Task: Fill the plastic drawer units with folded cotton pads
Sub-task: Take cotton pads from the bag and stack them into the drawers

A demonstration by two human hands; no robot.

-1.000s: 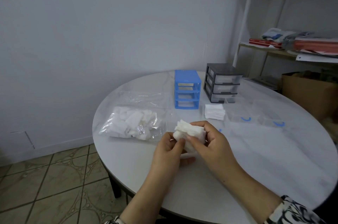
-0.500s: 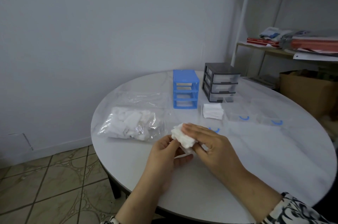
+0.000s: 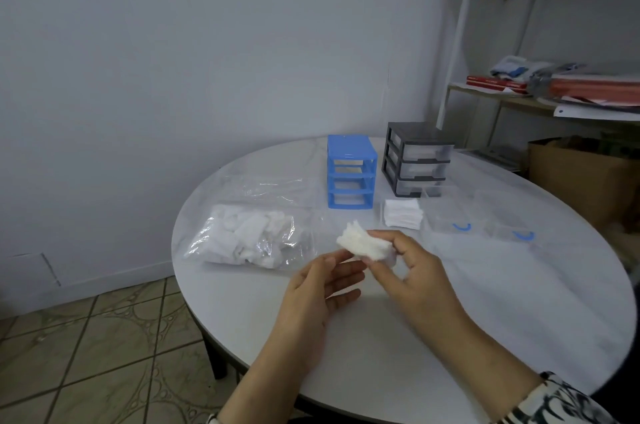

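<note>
Counter (image 3: 485,302) round, white | bag of cotton pads (image 3: 249,236) lay at left | blue drawer unit (image 3: 351,177) beside grey drawer unit (image 3: 415,162), rear | folded pad stack (image 3: 403,213) before them | right hand (image 3: 412,271) fingers pinched cotton pad wad (image 3: 363,243) above counter | left hand (image 3: 318,292) fingers relaxed, holding nothing

My right hand (image 3: 412,267) is pinching a bunch of white cotton pads (image 3: 365,245) above the table; the blue drawer unit (image 3: 351,177) is standing emptied, beside the black drawer unit (image 3: 417,158), folded pads (image 3: 403,213) lying stacked before them.
</note>
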